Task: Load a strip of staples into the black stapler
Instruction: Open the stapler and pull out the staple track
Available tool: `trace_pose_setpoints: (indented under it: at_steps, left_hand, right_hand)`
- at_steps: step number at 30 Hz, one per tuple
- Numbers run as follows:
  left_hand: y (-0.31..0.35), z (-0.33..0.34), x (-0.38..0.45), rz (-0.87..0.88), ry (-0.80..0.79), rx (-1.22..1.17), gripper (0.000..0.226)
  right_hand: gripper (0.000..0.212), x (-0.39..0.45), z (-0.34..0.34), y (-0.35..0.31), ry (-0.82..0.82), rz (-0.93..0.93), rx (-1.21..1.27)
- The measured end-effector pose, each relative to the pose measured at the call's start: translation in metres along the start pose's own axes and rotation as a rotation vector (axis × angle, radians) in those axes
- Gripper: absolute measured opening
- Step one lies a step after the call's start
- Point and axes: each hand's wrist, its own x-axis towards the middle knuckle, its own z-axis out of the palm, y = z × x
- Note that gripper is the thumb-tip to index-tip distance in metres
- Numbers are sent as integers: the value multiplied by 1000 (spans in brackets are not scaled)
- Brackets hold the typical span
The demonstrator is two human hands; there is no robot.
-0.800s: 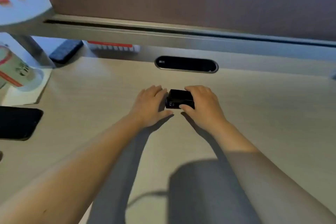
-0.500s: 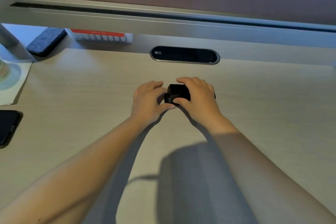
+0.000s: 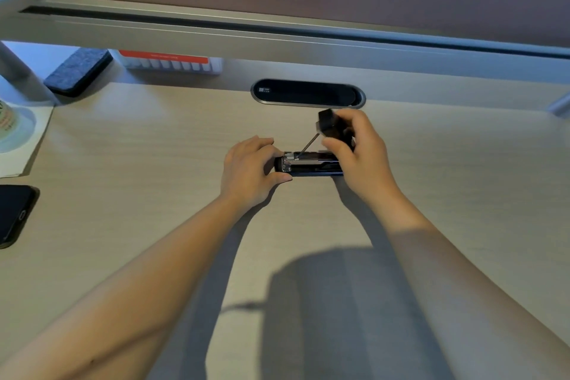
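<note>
The black stapler (image 3: 310, 165) lies on the light wooden desk (image 3: 154, 163), its base flat and its metal staple channel exposed. My left hand (image 3: 249, 171) pinches the base's left end between thumb and fingers. My right hand (image 3: 359, 151) grips the stapler's black top cover (image 3: 330, 126), which is swung up and back; a thin spring rod runs from it down into the channel. I cannot make out a staple strip in the channel or on the desk.
A dark oval cable grommet (image 3: 308, 93) sits just behind the hands. At the back left are a grey felt eraser (image 3: 78, 71) and a white box with a red label (image 3: 171, 62). A black phone (image 3: 14, 214) and a white paper (image 3: 27, 139) lie at the left edge.
The stapler was closed under both hands. Now my right hand has swung the top cover up and back, and the metal channel is exposed while my left hand holds the base.
</note>
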Motion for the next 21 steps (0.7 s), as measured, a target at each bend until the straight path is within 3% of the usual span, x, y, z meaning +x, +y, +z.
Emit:
trace_pose_setpoints:
  at_steps: [9, 13, 17, 21]
  left_hand:
    - [1, 1, 1, 23, -7, 20, 40]
    - [0, 2, 2, 19, -23, 27, 38]
    - [-1, 2, 2, 24, -21, 42, 37]
    - [0, 2, 2, 28, -11, 46, 37]
  right_hand:
    - [40, -7, -21, 13, 396, 148, 227]
    - [34, -3, -24, 24, 527, 251, 285]
    - [33, -6, -32, 35, 594, 363, 420]
    - [35, -7, -37, 53, 553, 415, 292]
